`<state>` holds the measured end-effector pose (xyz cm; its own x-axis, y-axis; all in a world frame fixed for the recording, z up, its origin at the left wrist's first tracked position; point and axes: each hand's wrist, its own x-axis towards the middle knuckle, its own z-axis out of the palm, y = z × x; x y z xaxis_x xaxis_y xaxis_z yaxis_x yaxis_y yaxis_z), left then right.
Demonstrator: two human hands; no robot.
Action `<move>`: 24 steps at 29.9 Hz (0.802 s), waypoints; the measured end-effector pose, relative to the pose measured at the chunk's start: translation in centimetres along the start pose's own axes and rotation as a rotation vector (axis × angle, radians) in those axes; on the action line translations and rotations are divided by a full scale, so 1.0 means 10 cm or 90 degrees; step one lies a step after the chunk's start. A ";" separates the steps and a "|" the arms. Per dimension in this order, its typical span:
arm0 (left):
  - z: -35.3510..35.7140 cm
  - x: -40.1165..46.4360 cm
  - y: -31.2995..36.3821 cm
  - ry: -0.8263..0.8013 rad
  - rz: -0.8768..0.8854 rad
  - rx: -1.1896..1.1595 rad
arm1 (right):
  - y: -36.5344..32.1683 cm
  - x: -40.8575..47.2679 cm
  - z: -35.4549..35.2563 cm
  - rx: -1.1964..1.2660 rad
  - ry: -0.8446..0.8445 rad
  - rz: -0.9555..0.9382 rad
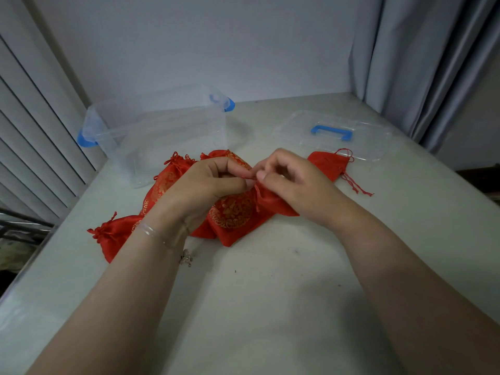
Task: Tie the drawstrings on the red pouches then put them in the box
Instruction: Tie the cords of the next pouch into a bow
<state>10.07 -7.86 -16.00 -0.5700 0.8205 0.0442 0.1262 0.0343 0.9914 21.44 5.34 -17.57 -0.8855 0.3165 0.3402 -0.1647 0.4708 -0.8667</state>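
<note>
Red cord is pinched between the fingertips of the left hand (208,182) and the right hand (286,174), which are brought together above the gathered mouth of the worked pouch (238,212). Both hands are curled tight at the tips, not spread; the drawstring (247,177) itself is thin and largely hidden by the fingers, so the state of the knot cannot be told.

Risk is judged as follows. The cord is fine and slippery-looking; if one pinch is loosened before the knot is drawn down, the loop is likely to slip out and the mouth to reopen. A pull made off-line could drag the pouch across the table (270,293) into the neighbours.

Around the hands, three further pouches lie touching one another: two (173,169) behind the left hand and one (113,236) beside the left wrist, their mouths gathered. A separate pouch (328,163), with loose strings trailing, lies to the right, just beside the clear lid (359,128). The clear box (151,142) stands open behind the pile; no pouch is seen inside it.
</note>
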 end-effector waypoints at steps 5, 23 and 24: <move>0.00 -0.02 0.00 -0.022 0.041 -0.020 | 0.02 0.01 -0.06 0.026 -0.070 0.113; -0.01 -0.03 0.02 -0.023 0.034 0.027 | -0.05 -0.02 -0.14 0.070 -0.103 0.190; 0.00 -0.03 0.02 -0.016 0.043 0.049 | -0.04 -0.02 -0.14 0.058 -0.105 0.192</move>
<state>10.28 -8.13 -15.81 -0.5376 0.8363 0.1073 0.2268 0.0209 0.9737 22.27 6.26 -16.80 -0.9574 0.2886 0.0069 0.0832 0.2986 -0.9507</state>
